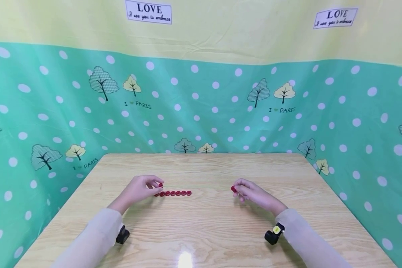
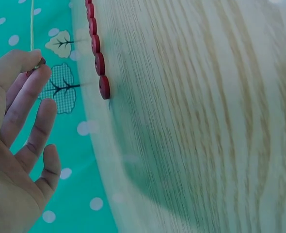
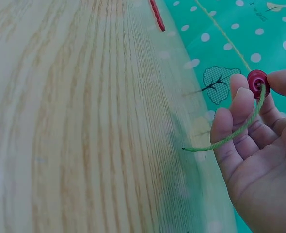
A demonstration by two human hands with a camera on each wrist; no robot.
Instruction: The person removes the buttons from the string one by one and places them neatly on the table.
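In the head view my left hand (image 1: 142, 190) is raised at the left end of a row of red buttons (image 1: 173, 193). Its thumb and index finger pinch a small red button (image 1: 160, 185), mostly covered by the fingertips in the left wrist view; the other fingers are spread. Across the table, my right hand (image 1: 253, 194) holds another red button (image 3: 258, 83) between thumb and fingers. A green string (image 3: 235, 133) passes through that button, its loose tail curving down over the fingers. The string's other side stretches, thin and straight, toward the left hand.
The row of several buttons lies on a light wood-grain table (image 1: 201, 227), just below the left hand. Behind the table's far edge hangs a green and yellow curtain (image 1: 204, 108) with dots and trees. A small black camera sits on each wrist.
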